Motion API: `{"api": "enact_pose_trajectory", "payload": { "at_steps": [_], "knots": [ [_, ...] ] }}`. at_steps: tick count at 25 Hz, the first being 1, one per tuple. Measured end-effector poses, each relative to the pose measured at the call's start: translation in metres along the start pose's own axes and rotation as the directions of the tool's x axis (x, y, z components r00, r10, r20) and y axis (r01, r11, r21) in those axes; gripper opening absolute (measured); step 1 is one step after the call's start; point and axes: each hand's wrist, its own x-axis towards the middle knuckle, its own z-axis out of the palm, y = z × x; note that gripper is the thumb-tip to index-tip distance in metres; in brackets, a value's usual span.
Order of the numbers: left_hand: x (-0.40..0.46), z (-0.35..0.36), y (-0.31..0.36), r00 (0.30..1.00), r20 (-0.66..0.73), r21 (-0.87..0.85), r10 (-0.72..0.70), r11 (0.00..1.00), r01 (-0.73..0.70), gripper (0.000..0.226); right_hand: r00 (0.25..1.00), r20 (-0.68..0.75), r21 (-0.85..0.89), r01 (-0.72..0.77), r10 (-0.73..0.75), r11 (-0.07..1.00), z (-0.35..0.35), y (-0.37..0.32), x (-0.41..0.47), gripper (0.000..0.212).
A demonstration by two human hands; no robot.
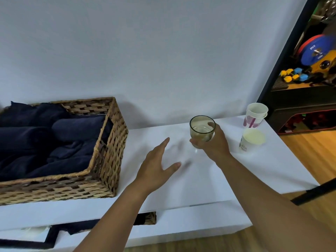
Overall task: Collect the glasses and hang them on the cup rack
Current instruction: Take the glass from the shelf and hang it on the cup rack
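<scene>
A short smoky-tinted glass (201,132) is held upright just above the white table (181,188), near its back middle. My right hand (214,142) is wrapped around the glass's side and base. My left hand (158,164) hovers flat over the table to the left of the glass, fingers spread, holding nothing. No cup rack is in view.
A wicker basket (107,160) with dark blue cloths fills the table's left side. Stacked paper cups (255,115) and a single paper cup (251,140) stand at the back right. A black frame (269,84) and cluttered shelves lie beyond the right edge.
</scene>
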Motion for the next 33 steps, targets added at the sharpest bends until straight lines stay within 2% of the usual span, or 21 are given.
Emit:
{"api": "enact_pose_trajectory", "payload": {
  "at_steps": [3, 6, 14, 24, 30, 33],
  "knots": [
    [-0.006, 0.001, 0.001, 1.000, -0.007, -0.002, 0.000, 1.000, 0.000, 0.091, 1.000, 0.023, 0.025, -0.007, 0.006, 1.000, 0.000, 0.001, -0.007, 0.094],
    [-0.011, -0.004, 0.009, 1.000, -0.007, -0.002, 0.026, 1.000, -0.026, 0.099, 0.998, -0.024, -0.041, 0.049, -0.050, 0.998, -0.006, 0.000, -0.025, 0.086],
    [-0.029, -0.022, 0.033, 0.992, 0.001, -0.010, 0.126, 0.992, -0.126, 0.117, 0.991, -0.081, 0.022, 0.113, -0.111, 0.993, -0.031, -0.040, -0.086, 0.080],
    [-0.077, -0.061, 0.071, 0.969, -0.068, -0.056, 0.237, 0.969, -0.241, 0.088, 0.968, -0.095, 0.018, 0.236, -0.233, 0.972, -0.043, -0.101, -0.183, 0.080],
    [-0.154, -0.107, 0.084, 0.951, -0.133, 0.014, 0.281, 0.959, -0.281, 0.093, 0.950, 0.025, 0.047, 0.309, -0.310, 0.950, -0.029, -0.128, -0.249, 0.080],
    [-0.200, -0.128, 0.085, 0.949, -0.197, 0.041, 0.247, 0.969, -0.244, 0.094, 0.935, 0.097, 0.047, 0.337, -0.340, 0.940, -0.021, -0.140, -0.279, 0.082]
  ]
}}
